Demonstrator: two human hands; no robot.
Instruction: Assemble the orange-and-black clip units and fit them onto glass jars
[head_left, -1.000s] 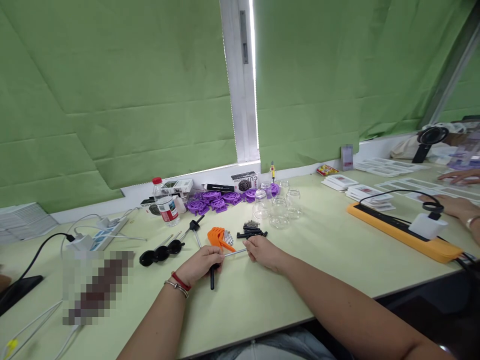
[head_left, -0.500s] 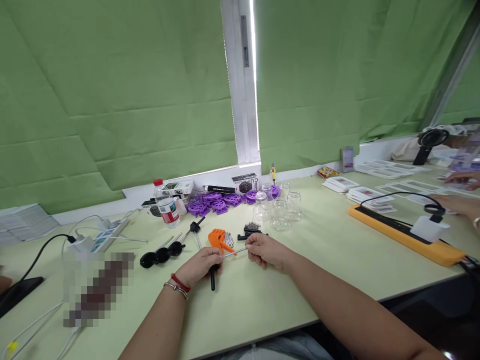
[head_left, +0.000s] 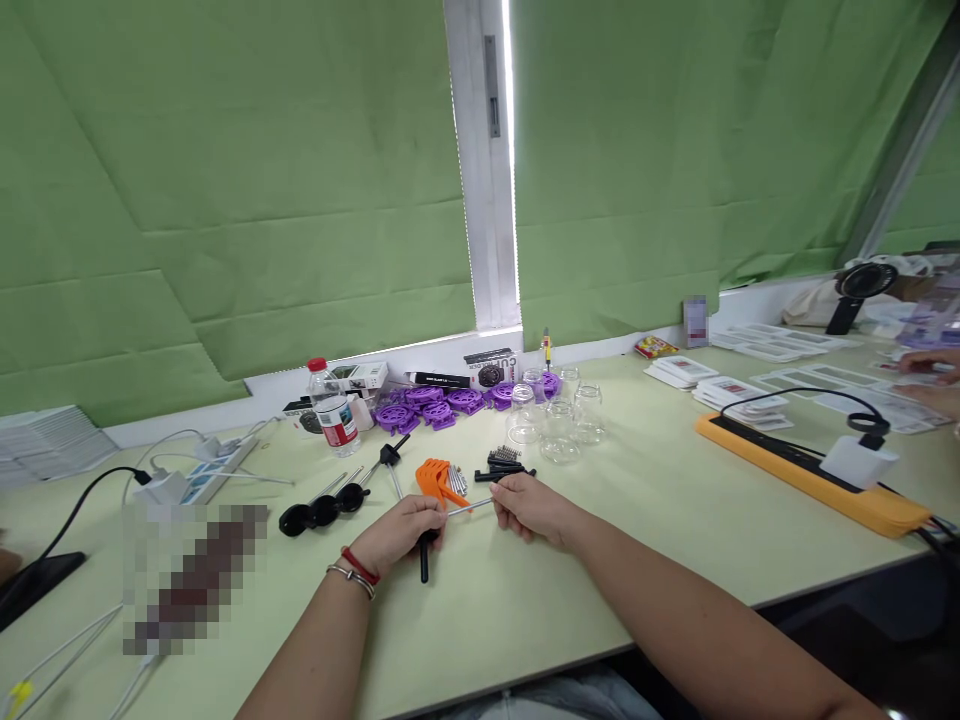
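My left hand [head_left: 405, 532] is closed around a black handle [head_left: 424, 565] whose lower end sticks out below the fingers. A thin metal rod [head_left: 471, 506] runs from that hand to my right hand [head_left: 531, 507], where the fingertips pinch its far end. Just beyond the rod lie orange plastic pieces [head_left: 432, 478] and a bunch of short metal pins [head_left: 457, 479]. Small black parts [head_left: 505, 468] rest past my right hand. To the left are black round knobs with metal rods [head_left: 325, 510] and a black-handled rod [head_left: 390, 455] lying on the table.
A red-capped water bottle [head_left: 332, 412], purple plastic parts [head_left: 437, 405] and several clear jars [head_left: 561, 432] stand toward the back. An orange-yellow bar [head_left: 810, 470] with a charger lies right, near stacked white cards [head_left: 739, 397]. Another person's hand [head_left: 930, 365] is far right; cables run left.
My hands and the rod look almost unchanged in place. At far right, the other person's hands have shifted outward, away from the white cards.
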